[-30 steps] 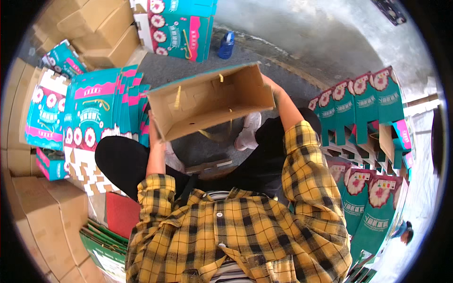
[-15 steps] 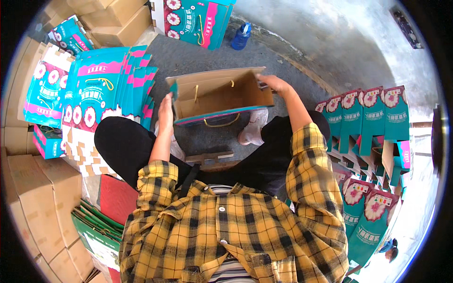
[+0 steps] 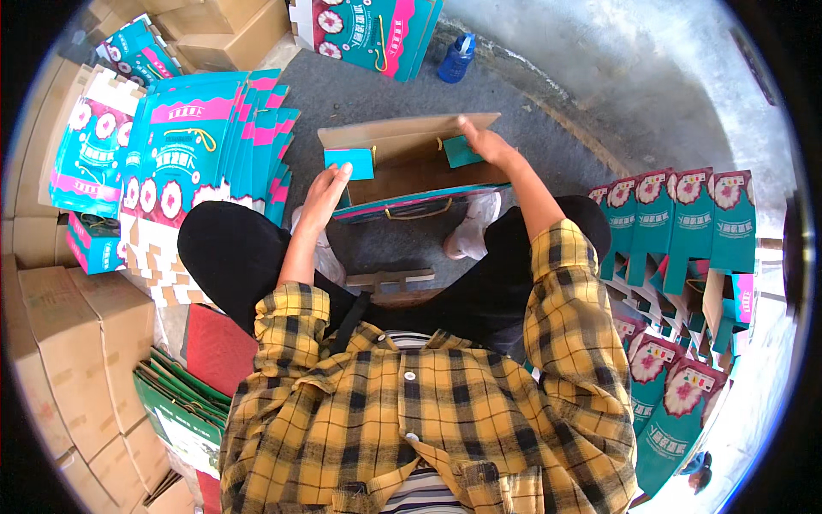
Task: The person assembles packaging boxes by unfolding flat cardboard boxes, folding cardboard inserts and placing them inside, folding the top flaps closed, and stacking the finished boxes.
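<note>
Teal-printed cardboard, plain brown inside, makes up the open box (image 3: 419, 176) that I watch over the feed, between the wearer's knees and above the grey floor (image 3: 548, 141); I can't tell whether its underside rests there. Its walls stand, and two small teal flaps, a left flap (image 3: 351, 163) and a right flap (image 3: 461, 151), are turned inward at the ends. Judging by this, the body is shaped, while the long far panel (image 3: 402, 133) stays unfolded and the top gapes.

My view puts the hands well apart. The left hand (image 3: 324, 195) lies at the left end with fingers extended, not clamped; the right hand (image 3: 486, 146) has fingertips at the far right corner, and I can't tell whether they pinch.

A smooth yellow cord (image 3: 419, 211) loops from the near wall. Flat, glossy printed blanks (image 3: 193, 141) fan out at left, and slim, upright teal boxes (image 3: 655, 201) stand in rows at right. Matte brown cartons (image 3: 64, 343) pile along the left edge.
</note>
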